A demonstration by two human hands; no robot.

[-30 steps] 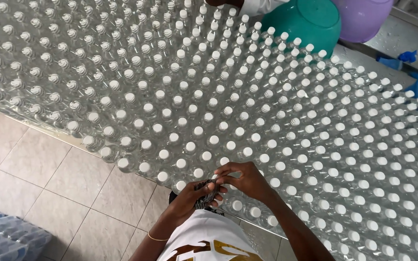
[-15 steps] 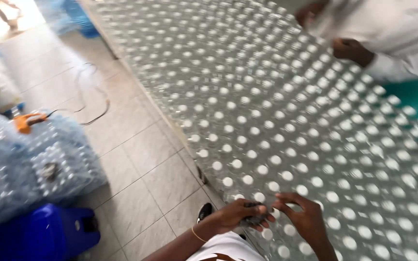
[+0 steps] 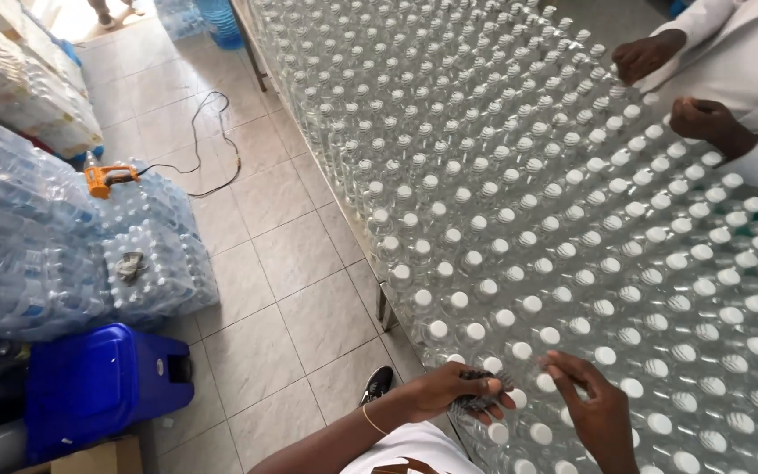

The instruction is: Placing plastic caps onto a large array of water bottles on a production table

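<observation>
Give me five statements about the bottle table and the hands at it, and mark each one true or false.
1. The clear bottles on the table wear white caps. True.
2. The left hand rests on a dark small thing at the near bottles. True; what the thing is cannot be told.
3. The right hand holds an orange tool. False: the orange tool lies on wrapped bottle packs by the floor.
4. A person in white has both hands at the far side. True.
5. The bin on the floor is red. False: it is blue.
</observation>
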